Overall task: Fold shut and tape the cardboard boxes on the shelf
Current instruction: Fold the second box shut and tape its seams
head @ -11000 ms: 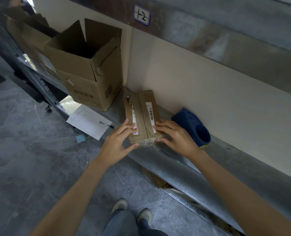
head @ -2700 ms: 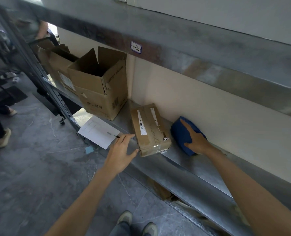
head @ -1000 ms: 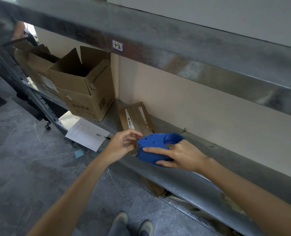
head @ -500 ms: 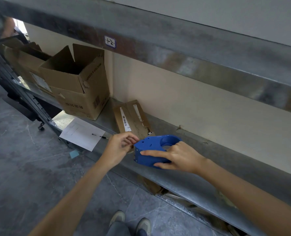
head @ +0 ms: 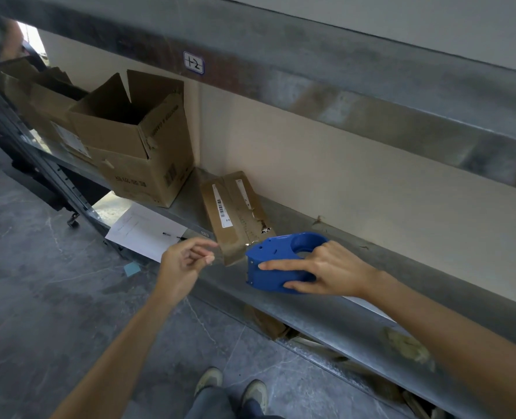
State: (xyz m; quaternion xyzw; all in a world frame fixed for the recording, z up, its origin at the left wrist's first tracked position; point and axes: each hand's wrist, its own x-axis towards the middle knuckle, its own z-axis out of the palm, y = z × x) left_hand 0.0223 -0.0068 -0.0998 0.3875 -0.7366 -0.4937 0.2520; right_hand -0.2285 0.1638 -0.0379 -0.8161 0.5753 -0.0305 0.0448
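The right hand (head: 330,272) comes in from 4 o'clock, forearm rising across the shelf (head: 311,317) edge, and grips the blue tape dispenser (head: 276,263) from its right side. The forefinger lies straight along the near face, a lower finger curls under the rim, and the thumb is hidden behind the body. The dispenser hangs just above the shelf's front lip with its mouth towards 9 o'clock.

The left hand (head: 187,261) reaches up from 7 o'clock, wrist bent slightly, palm turned towards the dispenser. Its thumb and forefinger are pinched together on what looks like the end of a clear tape strip (head: 231,252), faint between hand and dispenser mouth; the other fingers curl loosely.

The small flat box (head: 235,211), flaps folded down, lies on the shelf at 11 o'clock from the dispenser, its near end just behind the strip. The large open box (head: 135,143) stands at its 10 o'clock, flaps upright. A paper sheet (head: 146,234) overhangs the shelf edge at 9 o'clock of the left hand.
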